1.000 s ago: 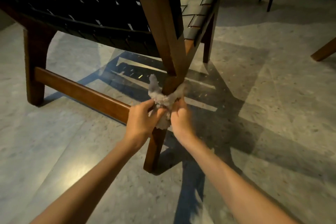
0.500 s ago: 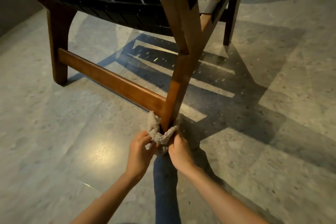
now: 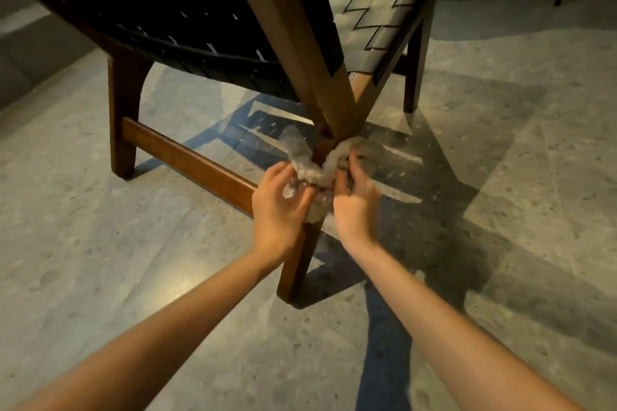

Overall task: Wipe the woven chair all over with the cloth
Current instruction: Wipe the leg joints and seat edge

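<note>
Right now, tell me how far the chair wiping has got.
Done: no part shows as wiped; I cannot tell. In hand: the cloth is looped round the near leg, the left hand and right hand each gripping an end. Possibly left: the woven seat, the crossbar and the far leg, none touched now.

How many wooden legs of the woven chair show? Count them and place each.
3: the near brown wooden leg, wrapped in the grey cloth; the left leg; the far right leg. A fourth may be hidden.
</note>
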The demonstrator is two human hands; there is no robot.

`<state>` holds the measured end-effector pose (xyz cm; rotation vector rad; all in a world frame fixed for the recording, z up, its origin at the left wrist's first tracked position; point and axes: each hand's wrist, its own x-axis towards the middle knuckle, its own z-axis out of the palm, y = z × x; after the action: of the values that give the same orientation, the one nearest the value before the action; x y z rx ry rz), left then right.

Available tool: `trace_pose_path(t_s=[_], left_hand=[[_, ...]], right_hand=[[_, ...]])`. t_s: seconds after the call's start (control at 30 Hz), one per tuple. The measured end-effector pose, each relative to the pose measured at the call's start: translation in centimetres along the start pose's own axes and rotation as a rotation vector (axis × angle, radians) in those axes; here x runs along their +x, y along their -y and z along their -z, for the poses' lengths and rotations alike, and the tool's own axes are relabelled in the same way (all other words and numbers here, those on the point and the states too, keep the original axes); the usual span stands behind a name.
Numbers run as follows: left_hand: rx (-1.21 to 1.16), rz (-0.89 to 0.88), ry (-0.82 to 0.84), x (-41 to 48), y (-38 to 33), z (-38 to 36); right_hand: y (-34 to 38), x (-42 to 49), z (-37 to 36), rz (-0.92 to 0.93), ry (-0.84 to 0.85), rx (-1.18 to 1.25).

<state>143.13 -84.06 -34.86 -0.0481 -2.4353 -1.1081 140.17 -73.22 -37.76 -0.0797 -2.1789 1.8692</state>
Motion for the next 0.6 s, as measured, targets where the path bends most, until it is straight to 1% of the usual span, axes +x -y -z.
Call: trace_pose_path(t_s=[0.07,0.1,0.2,0.4,0.5,0.6], left_hand=[[-0.01,0.082,-0.039,2.4,-1.9,-0.2],[-0.023,0.123,-0.027,3.4,-2.6,-0.2],[-0.02,0.108,0.039,5.2,-3.6,0.0],[0.131,0.037,0.166,4.9,-2.8,0.7],[0.141,0.02,0.191,3.3,-2.0,0.8],[0.163,0.035,0.191,1.2,-1.1,1.0]], right_hand=[[2.3,2.9,0.6,0.072,-0.05,-0.008],[3.2,4.0,0.7,0.115,-0.064,-0.025],[4.7,5.8,0.8,0.181,-0.049,-0.038],[2.7,3.0,0.6,0.056,0.025,-0.052],[1.2,1.3,0.8,0.044,0.075,-0.002],[-0.3,-0.1,1.4,-0.054,0.133,0.002]])
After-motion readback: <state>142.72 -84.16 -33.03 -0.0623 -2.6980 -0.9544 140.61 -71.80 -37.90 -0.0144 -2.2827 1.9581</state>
